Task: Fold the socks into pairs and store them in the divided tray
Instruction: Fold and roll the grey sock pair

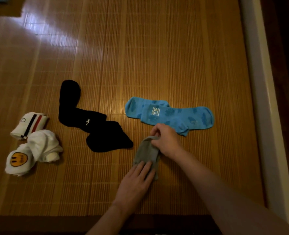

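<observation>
grey, likely light and limp, the sock (146, 152) beside the blue socks (170, 116) lies under straight fingers of the left hand (133, 182); the right hand (166, 141) pinches the end nearest them, a sound hold

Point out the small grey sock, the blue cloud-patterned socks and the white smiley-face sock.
small grey sock (146, 152): head view, its middle.
blue cloud-patterned socks (174, 116): head view, upper sock's middle.
white smiley-face sock (19, 159): head view, yellow face.
</observation>
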The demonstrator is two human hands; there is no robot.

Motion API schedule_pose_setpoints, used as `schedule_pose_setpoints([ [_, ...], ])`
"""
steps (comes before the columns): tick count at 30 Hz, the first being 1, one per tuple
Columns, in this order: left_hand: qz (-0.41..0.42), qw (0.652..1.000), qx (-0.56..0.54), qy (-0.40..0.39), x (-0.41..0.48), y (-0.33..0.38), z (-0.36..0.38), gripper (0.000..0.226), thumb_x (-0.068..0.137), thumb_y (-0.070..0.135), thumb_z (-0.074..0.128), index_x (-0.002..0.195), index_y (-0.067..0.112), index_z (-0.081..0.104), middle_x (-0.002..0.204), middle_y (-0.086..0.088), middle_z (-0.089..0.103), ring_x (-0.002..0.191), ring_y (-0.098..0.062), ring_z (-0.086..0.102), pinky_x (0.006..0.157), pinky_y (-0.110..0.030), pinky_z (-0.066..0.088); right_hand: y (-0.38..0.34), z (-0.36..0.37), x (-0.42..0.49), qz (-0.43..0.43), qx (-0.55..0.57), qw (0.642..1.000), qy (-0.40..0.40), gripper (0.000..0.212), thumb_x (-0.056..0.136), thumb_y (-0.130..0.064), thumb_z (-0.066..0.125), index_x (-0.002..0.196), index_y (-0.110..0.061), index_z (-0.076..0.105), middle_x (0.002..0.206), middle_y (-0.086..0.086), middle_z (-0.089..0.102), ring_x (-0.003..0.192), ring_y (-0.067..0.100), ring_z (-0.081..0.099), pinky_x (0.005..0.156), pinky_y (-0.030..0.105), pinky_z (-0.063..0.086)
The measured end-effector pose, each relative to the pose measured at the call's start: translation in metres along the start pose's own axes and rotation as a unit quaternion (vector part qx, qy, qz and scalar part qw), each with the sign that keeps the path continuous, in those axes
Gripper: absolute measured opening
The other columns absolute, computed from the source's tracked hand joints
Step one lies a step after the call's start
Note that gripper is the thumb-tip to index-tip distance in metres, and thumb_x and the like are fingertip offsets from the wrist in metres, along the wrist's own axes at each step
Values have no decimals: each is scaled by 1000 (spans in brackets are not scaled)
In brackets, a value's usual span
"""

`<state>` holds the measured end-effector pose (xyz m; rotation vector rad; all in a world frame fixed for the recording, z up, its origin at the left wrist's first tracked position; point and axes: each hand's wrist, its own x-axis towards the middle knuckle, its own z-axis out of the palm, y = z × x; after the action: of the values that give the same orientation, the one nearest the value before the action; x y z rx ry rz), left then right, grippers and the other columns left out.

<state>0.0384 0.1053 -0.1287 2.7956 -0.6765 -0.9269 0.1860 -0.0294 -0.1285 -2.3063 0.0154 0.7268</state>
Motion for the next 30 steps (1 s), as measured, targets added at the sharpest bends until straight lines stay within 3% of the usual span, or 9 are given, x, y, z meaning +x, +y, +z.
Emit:
schedule_pose_setpoints([
  [6,14,1000,2,-9,-1,-6,2,71,104,13,44,162,13,3,171,-12,-1,157,-34,5,126,-45,4,3,12,-17,-191,-137,970,64,33,70,-1,80,91,-15,58,95,-1,54,90,15,50,78,27,43],
  [8,18,1000,-2,13,-2,-8,0,72,95,15,61,159,11,27,167,-14,24,152,-33,29,123,-45,24,6,16,-21,-247,-182,949,77,30,68,2,80,89,-10,62,94,4,57,87,19,52,76,28,43],
  [10,21,999,-22,11,-2,-7,-2,77,69,19,87,141,12,59,148,-12,55,132,-30,58,107,-41,48,13,21,-26,-273,-212,935,76,27,70,4,77,90,-9,64,95,6,57,87,21,53,75,30,45],
  [13,22,999,-41,11,-1,-6,-3,86,47,21,96,129,13,69,135,-10,66,118,-27,68,98,-39,54,26,28,-37,-280,-221,932,58,25,77,-3,74,100,-9,65,102,5,57,93,20,53,79,31,48],
  [17,6,999,-35,23,-3,-4,-2,86,55,19,94,135,12,64,138,-11,64,124,-27,64,103,-39,51,34,32,-49,-266,-187,944,58,21,91,-23,68,110,-12,68,107,1,59,100,15,53,88,28,47],
  [22,14,998,-28,45,-6,-4,-2,74,64,23,90,133,12,66,142,-10,61,127,-26,62,104,-39,53,28,27,-45,-186,-70,978,70,19,97,-20,63,115,-16,66,106,-5,62,97,8,53,85,27,49],
  [26,29,996,-64,61,-16,-11,6,80,80,37,64,151,6,44,161,-12,38,151,-26,34,120,-42,35,31,21,-46,-177,-145,973,-4,45,89,-39,66,130,-22,55,119,-8,46,109,9,44,93,27,45],
  [29,63,997,-3,47,-22,-21,18,94,79,38,55,160,5,21,170,-14,7,158,-28,6,126,-47,16,33,18,-44,-190,-230,954,-19,61,85,-38,70,140,-23,48,129,-4,45,117,13,44,100,31,43],
  [30,66,997,13,46,-23,-23,20,96,78,39,54,161,6,18,170,-16,6,158,-30,5,126,-48,15,34,17,-42,-189,-241,952,-10,60,85,-34,71,139,-22,48,129,-3,46,117,14,45,101,30,43],
])
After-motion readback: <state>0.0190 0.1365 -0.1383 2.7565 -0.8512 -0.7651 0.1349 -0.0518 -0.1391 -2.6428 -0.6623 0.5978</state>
